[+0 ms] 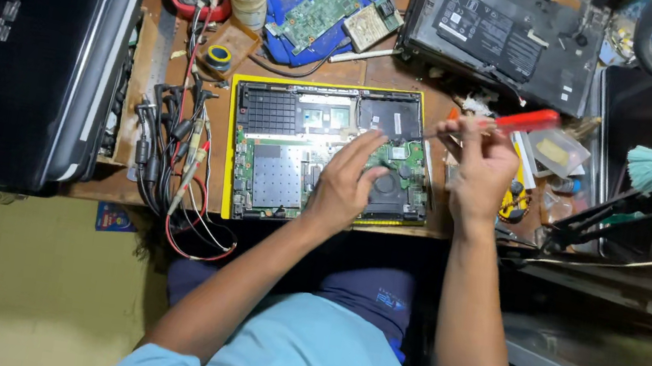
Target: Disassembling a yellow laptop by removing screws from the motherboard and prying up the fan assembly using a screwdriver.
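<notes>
**Both bare arms forward, hands side by side**

Left hand (346,182): palm down, fingers loosely spread and slightly curled, fingertips pointing up and right. Wrist roughly straight, forearm running diagonally from lower left, elbow bent near the torso.

Right hand (481,167): raised, back of hand to camera, thumb and fingers pinched together at the top in a closed grip. Forearm near vertical in view, elbow tucked close to the body.

Hands near each other, not touching. Short light-blue sleeves at both upper arms.
</notes>
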